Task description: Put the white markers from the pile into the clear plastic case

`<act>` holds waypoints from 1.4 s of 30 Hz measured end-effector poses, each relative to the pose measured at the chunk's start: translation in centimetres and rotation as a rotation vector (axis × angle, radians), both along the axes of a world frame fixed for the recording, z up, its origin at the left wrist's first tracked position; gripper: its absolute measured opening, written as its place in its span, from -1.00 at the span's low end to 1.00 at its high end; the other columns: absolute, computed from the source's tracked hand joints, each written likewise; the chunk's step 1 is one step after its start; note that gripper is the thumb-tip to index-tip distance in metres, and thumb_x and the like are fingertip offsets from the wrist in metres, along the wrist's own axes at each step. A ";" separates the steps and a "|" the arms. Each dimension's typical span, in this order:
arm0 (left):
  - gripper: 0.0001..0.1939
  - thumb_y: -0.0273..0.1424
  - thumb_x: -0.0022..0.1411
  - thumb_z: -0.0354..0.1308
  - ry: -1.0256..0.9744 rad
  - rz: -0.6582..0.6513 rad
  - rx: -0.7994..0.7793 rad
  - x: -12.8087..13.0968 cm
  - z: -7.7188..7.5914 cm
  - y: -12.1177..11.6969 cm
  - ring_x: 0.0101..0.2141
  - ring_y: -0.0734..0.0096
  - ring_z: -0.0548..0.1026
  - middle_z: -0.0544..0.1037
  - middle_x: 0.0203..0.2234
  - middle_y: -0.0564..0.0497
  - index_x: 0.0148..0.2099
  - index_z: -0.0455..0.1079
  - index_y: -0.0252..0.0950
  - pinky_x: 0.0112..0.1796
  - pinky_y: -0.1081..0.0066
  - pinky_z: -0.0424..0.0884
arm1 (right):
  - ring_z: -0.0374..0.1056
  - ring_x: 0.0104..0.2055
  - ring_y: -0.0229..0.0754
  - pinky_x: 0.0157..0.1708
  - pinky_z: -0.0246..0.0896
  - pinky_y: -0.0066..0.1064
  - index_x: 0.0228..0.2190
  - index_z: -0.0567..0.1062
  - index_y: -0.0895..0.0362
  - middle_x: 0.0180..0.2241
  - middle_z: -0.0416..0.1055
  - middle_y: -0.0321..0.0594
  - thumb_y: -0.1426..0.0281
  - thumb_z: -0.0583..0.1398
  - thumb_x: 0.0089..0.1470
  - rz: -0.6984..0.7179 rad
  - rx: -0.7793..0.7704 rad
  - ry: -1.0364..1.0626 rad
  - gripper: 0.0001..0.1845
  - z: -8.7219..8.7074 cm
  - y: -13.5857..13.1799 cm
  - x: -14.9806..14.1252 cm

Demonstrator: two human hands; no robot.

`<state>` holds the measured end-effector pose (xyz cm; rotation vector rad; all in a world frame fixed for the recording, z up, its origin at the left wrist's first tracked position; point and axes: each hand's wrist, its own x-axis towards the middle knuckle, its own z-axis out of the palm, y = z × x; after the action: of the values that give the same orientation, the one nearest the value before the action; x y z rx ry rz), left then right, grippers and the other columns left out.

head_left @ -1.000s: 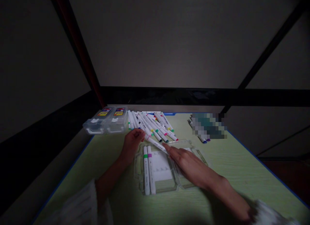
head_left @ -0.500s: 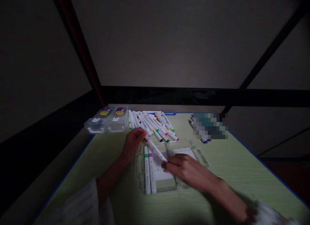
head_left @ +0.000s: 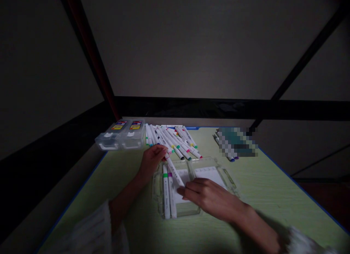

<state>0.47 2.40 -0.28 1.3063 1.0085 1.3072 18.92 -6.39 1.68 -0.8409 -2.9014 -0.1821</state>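
Note:
A white marker (head_left: pixel 175 171) slants across the left half of an open clear plastic case (head_left: pixel 188 213). My left hand (head_left: pixel 153 160) pinches its far end. The fingers of my right hand (head_left: pixel 206 195) are closed at its near end, over the middle of the case. Two white markers, one with a green band (head_left: pixel 166 195) and one with a purple band (head_left: pixel 171 201), lie side by side along the case's left side. White paper (head_left: pixel 209 174) shows inside both halves.
Behind the case lies a pile of white markers (head_left: pixel 171 139) with coloured ends. Two closed clear cases (head_left: pixel 132 137) with labels stand at the back left. More markers (head_left: pixel 231 157) lie at the back right beside a blurred-out patch. A blue edge borders the table (head_left: pixel 273 210).
My right hand and the marker's near end have moved slightly left and toward me, so the marker tilts more steeply. My left hand has barely shifted.

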 end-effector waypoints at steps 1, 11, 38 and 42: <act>-0.79 -0.31 -0.14 0.19 0.002 0.002 -0.006 0.0 0.1 0.0 -0.63 0.62 0.32 0.39 -0.68 0.15 -0.43 0.35 -0.35 -0.57 0.58 0.27 | 0.30 -0.43 -0.24 -0.47 0.12 -0.41 -0.19 0.30 0.19 -0.42 0.37 -0.26 0.55 0.04 0.08 0.005 0.006 -0.001 -0.78 -0.1 0.0 0.0; -0.83 -0.35 -0.11 0.16 0.058 -0.018 0.005 0.3 0.3 -0.4 -0.65 0.63 0.30 0.35 -0.72 0.18 -0.51 0.25 -0.33 -0.58 0.58 0.24 | 0.32 -0.40 -0.25 -0.45 0.15 -0.39 -0.09 0.29 0.24 -0.39 0.41 -0.19 0.57 -0.04 0.11 0.066 -0.028 0.013 -0.69 -0.1 -0.3 -0.2; -0.97 -0.49 -0.11 0.13 0.546 -0.143 0.288 0.1 -0.9 -0.6 -0.38 0.39 0.41 0.47 -0.51 0.01 -0.51 0.40 -0.32 -0.27 0.41 0.29 | 0.25 -0.43 -0.24 -0.39 0.03 -0.34 -0.25 0.36 0.17 -0.46 0.37 -0.25 0.21 -0.04 0.13 0.071 -0.078 0.118 -0.67 -0.7 -0.7 -1.2; -0.96 -0.47 -0.08 0.13 0.574 -0.166 0.316 0.0 -1.4 -0.4 -0.38 0.39 0.41 0.46 -0.51 0.00 -0.49 0.40 -0.31 -0.26 0.41 0.29 | 0.26 -0.41 -0.24 -0.35 0.04 -0.34 -0.25 0.36 0.16 -0.44 0.37 -0.25 0.20 -0.05 0.13 0.048 -0.124 0.117 -0.66 -0.8 -0.7 -1.2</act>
<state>0.46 1.98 -1.64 2.0360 1.0685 1.0074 17.71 -7.08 0.86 -0.7709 -2.8428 0.0506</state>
